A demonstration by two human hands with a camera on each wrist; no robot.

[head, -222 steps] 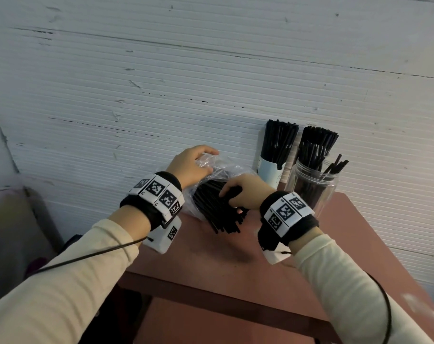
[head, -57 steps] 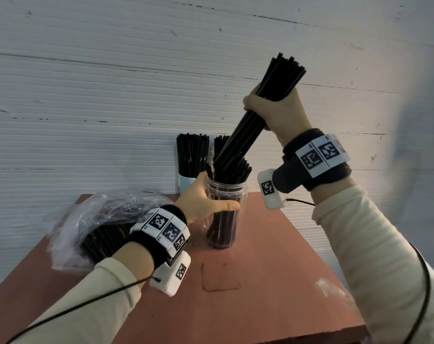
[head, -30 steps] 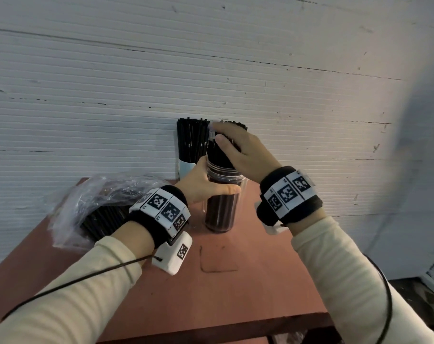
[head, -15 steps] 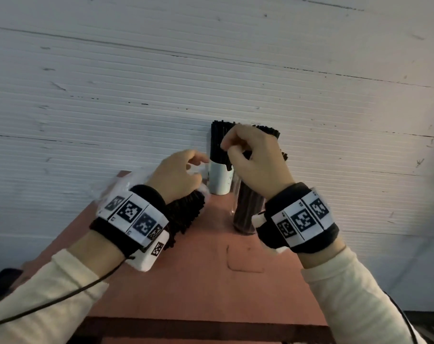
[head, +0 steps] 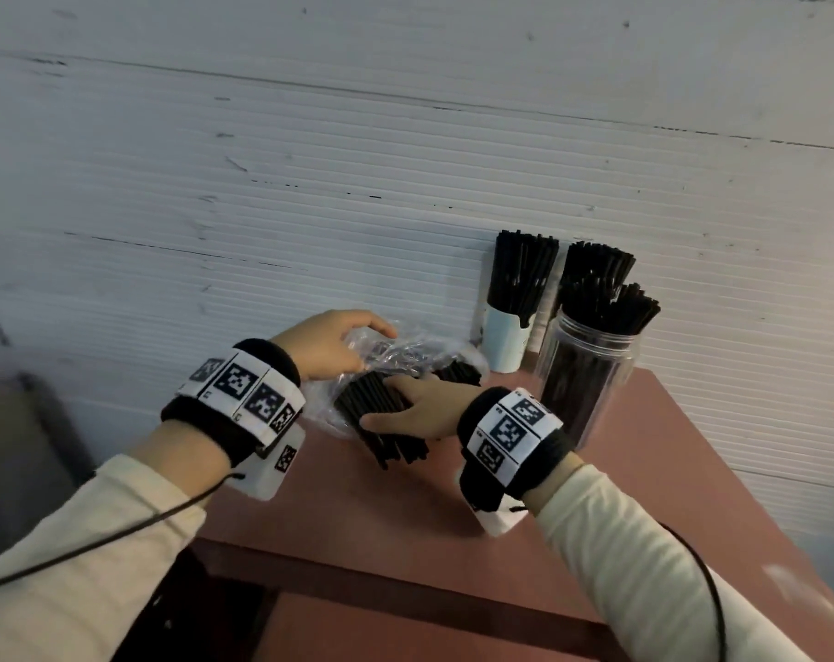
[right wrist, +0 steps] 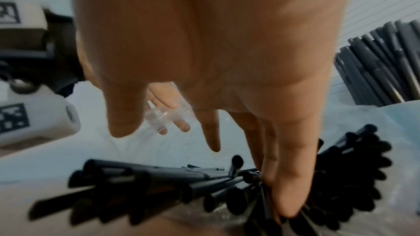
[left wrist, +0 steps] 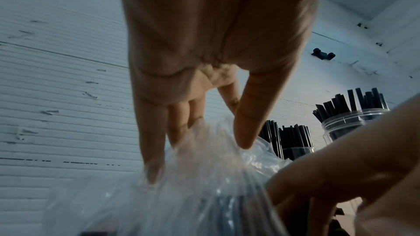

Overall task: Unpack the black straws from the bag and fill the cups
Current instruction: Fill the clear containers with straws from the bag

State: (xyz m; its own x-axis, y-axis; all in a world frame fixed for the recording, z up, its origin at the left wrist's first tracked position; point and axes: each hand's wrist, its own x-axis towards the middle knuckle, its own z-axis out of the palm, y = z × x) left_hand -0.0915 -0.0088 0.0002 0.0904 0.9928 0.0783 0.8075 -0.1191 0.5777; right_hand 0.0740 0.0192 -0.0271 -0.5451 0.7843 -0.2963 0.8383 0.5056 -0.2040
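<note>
Both hands back at the bag since a moment ago, away from the clear jar they were at.

We see black straws (head: 386, 418) lying in a loose bundle, ends poking out of the clear plastic bag (head: 405, 353) on the worktop (head: 596, 518). Our right hand (head: 419, 408) has fingers spread over and around the bundle, partly closed on it; the wrist view shows fingertips (right wrist: 291, 202) pushed in among the straw ends. Our left hand (head: 324, 344) rests on top of the bag with fingers fairly straight, pressing the crinkled plastic (left wrist: 204, 177). Behind the bag, against the wall (head: 310, 160): a white paper cup (head: 503, 341) packed with upright straws, and just beside it a clear jar (head: 586, 375), also full. A third bunch stands behind the jar; its cup is hidden.
</note>
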